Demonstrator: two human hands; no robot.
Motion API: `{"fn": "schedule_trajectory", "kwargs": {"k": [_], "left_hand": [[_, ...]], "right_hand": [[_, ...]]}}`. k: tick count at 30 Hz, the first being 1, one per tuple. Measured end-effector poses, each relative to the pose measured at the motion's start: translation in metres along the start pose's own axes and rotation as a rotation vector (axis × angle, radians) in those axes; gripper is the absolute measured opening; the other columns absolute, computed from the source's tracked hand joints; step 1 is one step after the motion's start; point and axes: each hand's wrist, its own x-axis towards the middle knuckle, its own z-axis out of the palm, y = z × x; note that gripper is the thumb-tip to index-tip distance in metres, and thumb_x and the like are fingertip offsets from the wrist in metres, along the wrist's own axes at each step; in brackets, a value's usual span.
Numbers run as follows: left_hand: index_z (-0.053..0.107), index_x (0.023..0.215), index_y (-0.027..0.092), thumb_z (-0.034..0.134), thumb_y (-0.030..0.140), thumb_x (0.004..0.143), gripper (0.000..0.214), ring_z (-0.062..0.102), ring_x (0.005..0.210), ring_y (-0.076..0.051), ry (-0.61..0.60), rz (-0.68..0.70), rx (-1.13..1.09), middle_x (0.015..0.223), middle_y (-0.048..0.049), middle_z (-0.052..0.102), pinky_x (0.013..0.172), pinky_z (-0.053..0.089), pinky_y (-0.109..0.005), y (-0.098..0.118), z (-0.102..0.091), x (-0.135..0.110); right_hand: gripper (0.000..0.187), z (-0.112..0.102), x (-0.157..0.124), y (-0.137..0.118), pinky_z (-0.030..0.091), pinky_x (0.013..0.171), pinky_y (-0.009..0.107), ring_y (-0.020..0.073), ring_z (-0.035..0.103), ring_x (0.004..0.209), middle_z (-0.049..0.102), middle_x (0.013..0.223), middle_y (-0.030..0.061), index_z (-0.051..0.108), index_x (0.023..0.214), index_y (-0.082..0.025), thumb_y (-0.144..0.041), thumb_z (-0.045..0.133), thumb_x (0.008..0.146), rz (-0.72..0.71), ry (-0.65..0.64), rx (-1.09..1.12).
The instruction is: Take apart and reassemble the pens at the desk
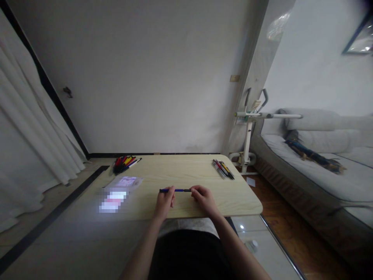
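A blue pen [178,190] lies level just above the light wooden table [186,171], held at both ends. My left hand [164,202] is closed round its left part, the pen's tip poking out to the left. My right hand [204,198] pinches the pen's dark right end. Both hands rest near the table's front edge. A pile of coloured pens [125,163] lies at the back left corner. A smaller row of pens [223,168] lies at the back right.
A plastic packet [128,181] and a blurred flat item [113,200] lie on the table's left side. An exercise machine [250,128] stands to the right, a grey sofa [314,163] beyond it. White curtains [26,128] hang at the left.
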Motion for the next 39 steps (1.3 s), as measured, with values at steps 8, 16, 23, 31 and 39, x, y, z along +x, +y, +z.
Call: {"fn": "schedule_trajectory", "kwargs": {"k": [8, 16, 23, 31, 39], "left_hand": [[0.039, 0.051, 0.018, 0.05, 0.044, 0.071, 0.035, 0.036, 0.029, -0.006, 0.001, -0.027, 0.005, 0.034, 0.008, 0.035, 0.032, 0.026, -0.018, 0.0022, 0.0008, -0.0001], [0.04, 0.053, 0.018, 0.05, 0.044, 0.072, 0.034, 0.037, 0.031, -0.006, -0.024, -0.015, 0.002, 0.036, 0.0077, 0.037, 0.033, 0.028, -0.018, 0.0014, 0.0, -0.0011], [0.041, 0.053, 0.017, 0.049, 0.043, 0.073, 0.033, 0.036, 0.031, -0.006, -0.021, -0.004, 0.009, 0.037, 0.0075, 0.037, 0.033, 0.027, -0.017, 0.0019, 0.0, -0.002], [0.04, 0.05, 0.018, 0.049, 0.047, 0.071, 0.037, 0.036, 0.03, -0.006, 0.009, -0.047, 0.022, 0.035, 0.0071, 0.037, 0.032, 0.028, -0.018, 0.0057, 0.001, -0.0019], [0.04, 0.046, 0.018, 0.047, 0.045, 0.072, 0.039, 0.037, 0.03, -0.007, 0.01, -0.036, 0.022, 0.033, 0.0065, 0.037, 0.034, 0.029, -0.018, 0.0048, -0.0001, -0.0017]], "right_hand": [[0.03, 0.0004, -0.0004, 0.0005, 0.034, 0.043, 0.02, 0.0089, 0.044, 0.046, 0.052, 0.055, -0.0012, 0.058, 0.071, -0.015, -0.044, 0.051, 0.073, -0.023, 0.003, -0.036], [0.031, -0.0003, -0.0007, 0.0002, 0.033, 0.046, 0.02, 0.0098, 0.043, 0.048, 0.049, 0.053, -0.0015, 0.057, 0.064, -0.016, -0.043, 0.047, 0.077, -0.097, 0.033, -0.152], [0.035, 0.0, -0.0013, -0.0037, 0.032, 0.047, 0.021, 0.0107, 0.042, 0.047, 0.047, 0.049, -0.0018, 0.053, 0.057, -0.017, -0.043, 0.044, 0.079, -0.109, 0.023, -0.187], [0.039, 0.0018, -0.0021, -0.0074, 0.033, 0.049, 0.022, 0.0121, 0.046, 0.05, 0.051, 0.051, -0.0003, 0.059, 0.061, -0.016, -0.045, 0.041, 0.08, -0.113, 0.011, -0.204], [0.029, 0.0028, 0.0, -0.004, 0.035, 0.05, 0.022, 0.0123, 0.047, 0.053, 0.053, 0.055, -0.0007, 0.063, 0.069, -0.016, -0.041, 0.05, 0.075, -0.106, -0.014, -0.169]]}}
